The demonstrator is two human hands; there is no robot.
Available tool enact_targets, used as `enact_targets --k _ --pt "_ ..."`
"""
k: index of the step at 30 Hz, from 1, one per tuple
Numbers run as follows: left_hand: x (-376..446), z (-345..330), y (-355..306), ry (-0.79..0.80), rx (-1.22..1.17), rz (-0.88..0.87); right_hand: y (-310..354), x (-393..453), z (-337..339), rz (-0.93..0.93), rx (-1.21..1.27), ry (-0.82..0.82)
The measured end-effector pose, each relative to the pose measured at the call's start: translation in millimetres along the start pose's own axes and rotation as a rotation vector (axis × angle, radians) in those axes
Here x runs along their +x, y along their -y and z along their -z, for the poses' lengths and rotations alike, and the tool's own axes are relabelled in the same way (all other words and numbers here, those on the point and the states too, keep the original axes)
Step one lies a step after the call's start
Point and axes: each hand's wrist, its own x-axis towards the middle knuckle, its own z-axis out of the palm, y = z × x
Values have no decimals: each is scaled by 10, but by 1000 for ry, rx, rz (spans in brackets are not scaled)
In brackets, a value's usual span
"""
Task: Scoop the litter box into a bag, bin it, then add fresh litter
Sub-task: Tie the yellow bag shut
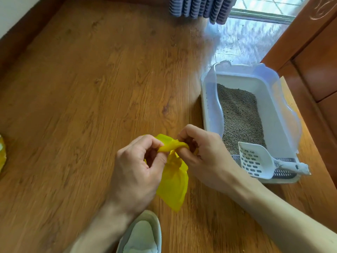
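Both hands, left hand (135, 168) and right hand (202, 154), are pinching the yellow bag (173, 185), hanging lengthwise downward, beside the litter box (209, 106); no legible writing.

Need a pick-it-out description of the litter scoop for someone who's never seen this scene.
Find the white litter box on the wood floor at the right, beside the wooden cabinet. At its near end, the scoop lies partly on the grey litter, handle pointing right over the rim. It is the only white, slotted, shovel-shaped thing there.
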Motion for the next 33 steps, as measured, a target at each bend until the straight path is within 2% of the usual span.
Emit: enact_targets --k 5,10,14,21,25,28,30,33 --pt "-31 -14 7 9 -32 5 4 -5 8 -27 169 64" --pt "-24 -14 -1 6 -90 29 -41 -11 39 -111 451 212" --pt "-12 -4 10 7 -156 47 -68 -30 47 -111 523 261" --pt "-27 10 -48 66 -65 -47 -102 -25 58 -74 384 53" --pt "66 126 49 126 202 -141 -105 -27 100 -19 305 58" --pt "155 197 122 228 417 -212 -135 -30 124 8 244 76" --pt "186 164 154 253 483 -253 -132 -32 132 12 241 87" --pt "175 69 171 189 459 -276 -121 -25 135 33 214 66"
